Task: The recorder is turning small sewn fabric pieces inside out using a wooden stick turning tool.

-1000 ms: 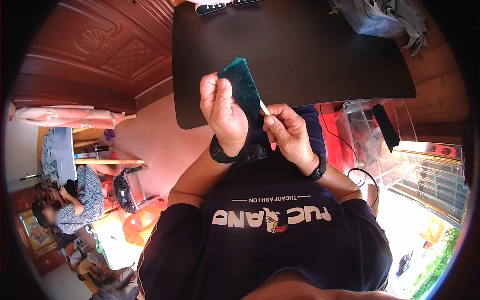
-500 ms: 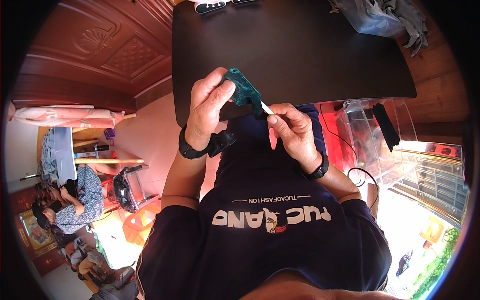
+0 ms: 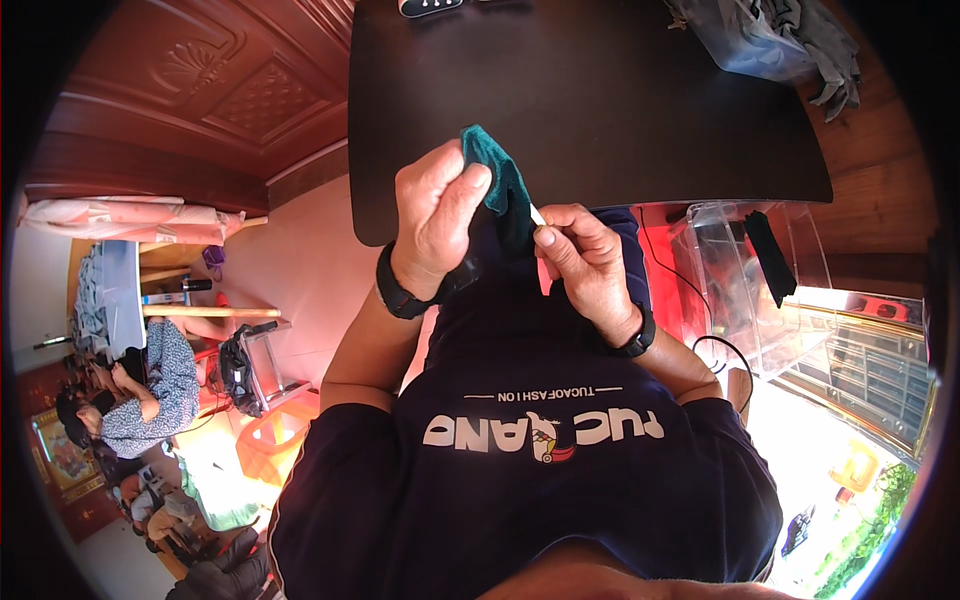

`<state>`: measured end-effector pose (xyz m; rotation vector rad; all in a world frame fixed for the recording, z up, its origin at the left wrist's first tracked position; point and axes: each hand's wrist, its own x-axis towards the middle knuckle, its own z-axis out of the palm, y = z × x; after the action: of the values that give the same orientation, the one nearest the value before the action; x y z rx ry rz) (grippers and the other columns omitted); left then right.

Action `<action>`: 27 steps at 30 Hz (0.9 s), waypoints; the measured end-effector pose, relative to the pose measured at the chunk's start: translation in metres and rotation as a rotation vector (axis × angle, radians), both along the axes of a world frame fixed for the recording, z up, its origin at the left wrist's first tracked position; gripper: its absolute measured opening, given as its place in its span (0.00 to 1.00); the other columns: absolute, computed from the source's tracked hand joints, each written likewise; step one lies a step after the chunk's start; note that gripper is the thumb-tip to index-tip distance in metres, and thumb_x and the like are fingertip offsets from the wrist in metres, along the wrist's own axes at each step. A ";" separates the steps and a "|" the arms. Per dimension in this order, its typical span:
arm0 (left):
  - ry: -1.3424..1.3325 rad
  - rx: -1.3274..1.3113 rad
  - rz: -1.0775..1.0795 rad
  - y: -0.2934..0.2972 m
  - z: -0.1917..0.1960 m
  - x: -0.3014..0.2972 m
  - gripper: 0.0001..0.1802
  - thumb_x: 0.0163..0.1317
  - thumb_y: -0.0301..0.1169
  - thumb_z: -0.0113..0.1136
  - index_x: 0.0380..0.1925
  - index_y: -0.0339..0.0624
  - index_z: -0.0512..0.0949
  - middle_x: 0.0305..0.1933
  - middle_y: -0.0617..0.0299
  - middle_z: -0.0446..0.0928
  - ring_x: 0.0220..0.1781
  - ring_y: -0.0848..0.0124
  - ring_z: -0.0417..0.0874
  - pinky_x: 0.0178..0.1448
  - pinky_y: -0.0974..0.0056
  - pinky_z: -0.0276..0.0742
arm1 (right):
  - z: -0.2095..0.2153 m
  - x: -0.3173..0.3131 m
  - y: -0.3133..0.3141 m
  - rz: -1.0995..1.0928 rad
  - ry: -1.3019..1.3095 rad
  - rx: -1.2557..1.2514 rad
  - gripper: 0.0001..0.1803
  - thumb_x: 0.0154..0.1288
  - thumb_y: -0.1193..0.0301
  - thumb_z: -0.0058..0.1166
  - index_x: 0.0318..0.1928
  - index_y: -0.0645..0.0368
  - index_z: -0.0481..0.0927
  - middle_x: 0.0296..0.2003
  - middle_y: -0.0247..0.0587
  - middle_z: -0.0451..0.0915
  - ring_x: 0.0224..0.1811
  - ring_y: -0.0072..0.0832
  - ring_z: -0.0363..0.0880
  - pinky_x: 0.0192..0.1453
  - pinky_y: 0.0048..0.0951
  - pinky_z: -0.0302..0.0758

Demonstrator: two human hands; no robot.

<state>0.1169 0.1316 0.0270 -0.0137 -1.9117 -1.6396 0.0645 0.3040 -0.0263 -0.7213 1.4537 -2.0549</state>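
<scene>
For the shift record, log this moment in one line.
left hand: holding green cloth; right hand: pinching white stick; stick end: at cloth's edge

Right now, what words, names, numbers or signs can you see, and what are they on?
I won't copy words, but here's where they are:
Large white lettering: upside down in this view, across the navy T-shirt, with a small cartoon among it.
Small white lettering: same T-shirt, nearer the waist.
Dark green velvety cloth and thin white stick: no writing shows.
Background: anything there is too small or blurred.
</scene>
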 end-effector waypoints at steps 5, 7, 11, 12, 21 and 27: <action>-0.137 0.232 -0.178 -0.009 0.007 0.001 0.10 0.58 0.27 0.47 0.34 0.32 0.74 0.32 0.64 0.73 0.36 0.78 0.71 0.44 0.73 0.64 | 0.000 -0.003 0.002 -0.041 0.063 0.021 0.06 0.65 0.76 0.54 0.42 0.60 0.80 0.28 0.27 0.75 0.23 0.10 0.65 0.25 0.13 0.64; -0.160 0.314 -0.154 -0.007 0.005 0.003 0.10 0.58 0.27 0.48 0.36 0.31 0.74 0.33 0.65 0.73 0.36 0.78 0.71 0.46 0.73 0.64 | -0.001 -0.004 0.002 -0.043 0.069 0.018 0.06 0.64 0.77 0.55 0.42 0.61 0.80 0.28 0.27 0.75 0.23 0.10 0.66 0.25 0.13 0.64; -0.081 0.308 -0.085 -0.003 0.006 0.002 0.07 0.60 0.28 0.50 0.31 0.34 0.73 0.27 0.69 0.70 0.31 0.82 0.66 0.37 0.74 0.60 | 0.001 -0.005 0.001 -0.044 0.075 0.017 0.06 0.64 0.77 0.55 0.42 0.61 0.80 0.28 0.27 0.75 0.23 0.10 0.66 0.26 0.13 0.64; -0.067 0.275 -0.061 -0.001 0.007 0.001 0.08 0.61 0.29 0.50 0.25 0.38 0.71 0.22 0.73 0.66 0.26 0.85 0.62 0.30 0.76 0.56 | 0.000 -0.005 0.002 -0.043 0.075 0.018 0.06 0.64 0.77 0.55 0.42 0.61 0.80 0.28 0.27 0.75 0.23 0.10 0.66 0.26 0.13 0.64; 0.059 0.113 0.054 0.007 0.001 0.001 0.07 0.58 0.26 0.49 0.24 0.34 0.73 0.22 0.70 0.68 0.25 0.83 0.63 0.29 0.75 0.58 | 0.003 0.001 0.002 -0.006 0.040 0.007 0.06 0.64 0.78 0.55 0.41 0.61 0.80 0.28 0.28 0.75 0.22 0.10 0.67 0.25 0.13 0.65; -0.001 0.128 0.028 0.012 0.006 -0.002 0.07 0.56 0.25 0.48 0.22 0.33 0.72 0.21 0.68 0.69 0.24 0.82 0.64 0.29 0.74 0.59 | 0.000 -0.002 0.002 -0.045 0.106 0.009 0.07 0.63 0.78 0.55 0.42 0.61 0.80 0.28 0.29 0.75 0.22 0.11 0.67 0.24 0.14 0.65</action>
<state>0.1152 0.1438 0.0327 0.0650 -1.7967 -1.7401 0.0629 0.3064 -0.0258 -0.8121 1.5495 -2.0703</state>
